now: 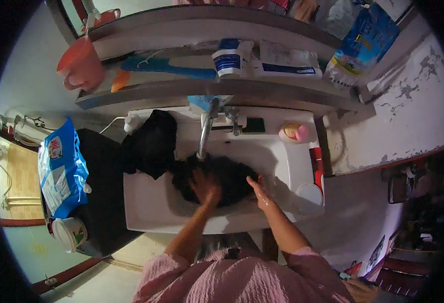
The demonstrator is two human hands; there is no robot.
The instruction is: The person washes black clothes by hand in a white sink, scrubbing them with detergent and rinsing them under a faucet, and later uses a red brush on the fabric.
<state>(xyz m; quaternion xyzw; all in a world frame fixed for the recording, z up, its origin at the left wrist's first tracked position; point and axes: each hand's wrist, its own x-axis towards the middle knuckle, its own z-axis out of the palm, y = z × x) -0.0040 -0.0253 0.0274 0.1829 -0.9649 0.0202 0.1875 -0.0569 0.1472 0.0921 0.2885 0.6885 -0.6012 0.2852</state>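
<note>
A bundle of black cloth [227, 174] lies in the white sink [151, 209] beneath the metal tap [207, 131]. My left hand [205, 188] rests on the cloth with its fingers spread and pointing away from me. At the bundle's right edge is my right hand [259, 193], its fingers stretched out and wet-looking. Neither hand is gripping anything. More black cloth [156, 141] is draped over the sink's back left corner; whether it joins the bundle I cannot tell.
The sink's rim holds a sponge [254, 125], a pink and yellow soap dish [293, 133] and a white round lid [309, 197]. On the shelf behind stand a pink mug [80, 63], tubes [290, 68] and a blue pouch [366, 43]. A blue bag [62, 169] sits left.
</note>
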